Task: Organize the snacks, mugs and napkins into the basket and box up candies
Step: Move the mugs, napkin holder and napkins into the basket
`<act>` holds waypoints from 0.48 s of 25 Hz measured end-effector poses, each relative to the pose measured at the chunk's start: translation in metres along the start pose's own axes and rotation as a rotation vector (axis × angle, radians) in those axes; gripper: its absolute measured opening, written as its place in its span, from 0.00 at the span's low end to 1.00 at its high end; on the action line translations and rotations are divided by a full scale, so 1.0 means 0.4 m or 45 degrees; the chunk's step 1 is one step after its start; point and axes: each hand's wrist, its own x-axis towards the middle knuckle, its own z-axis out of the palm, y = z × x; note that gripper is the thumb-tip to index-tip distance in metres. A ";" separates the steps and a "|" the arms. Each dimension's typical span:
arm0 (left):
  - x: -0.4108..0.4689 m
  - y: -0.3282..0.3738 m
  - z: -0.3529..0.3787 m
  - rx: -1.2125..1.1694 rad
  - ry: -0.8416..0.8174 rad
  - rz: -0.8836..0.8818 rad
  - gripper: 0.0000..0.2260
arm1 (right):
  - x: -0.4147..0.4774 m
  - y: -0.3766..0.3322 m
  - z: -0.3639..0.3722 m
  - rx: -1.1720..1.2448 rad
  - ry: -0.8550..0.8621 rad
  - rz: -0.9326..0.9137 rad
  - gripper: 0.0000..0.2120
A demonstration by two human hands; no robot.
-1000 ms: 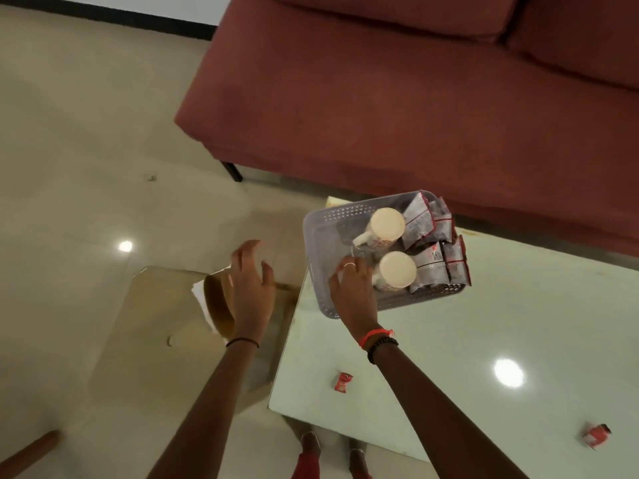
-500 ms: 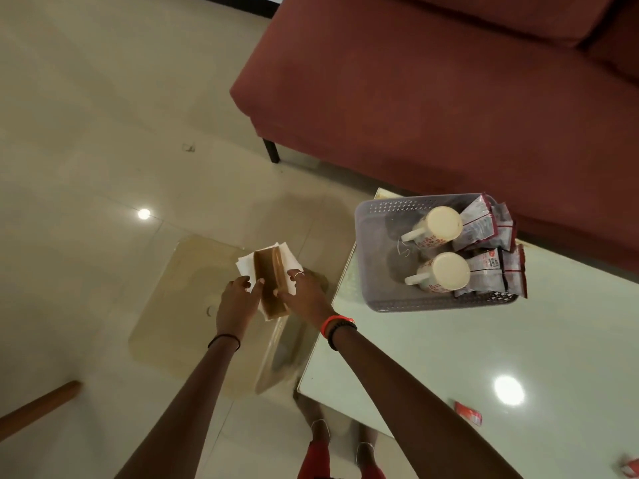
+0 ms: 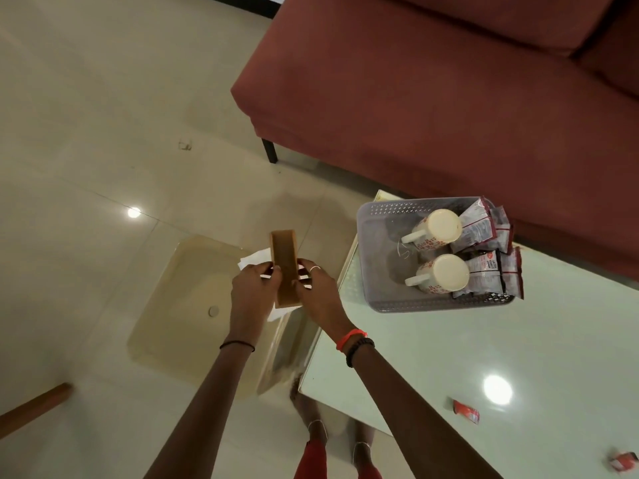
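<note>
Wooden holder with napkins was at frame centre, pinched between your left hand and right hand, left of the basket. Loose napkins could have slipped out if you tilted it.

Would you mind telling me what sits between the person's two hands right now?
In the head view, the wooden napkin holder stands between the left hand and right hand, pinched at its sides, with white napkins showing beside it.
</note>
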 end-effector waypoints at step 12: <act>-0.032 0.289 0.245 -0.166 -0.347 0.321 0.13 | -0.036 0.088 -0.335 -0.081 0.531 0.110 0.14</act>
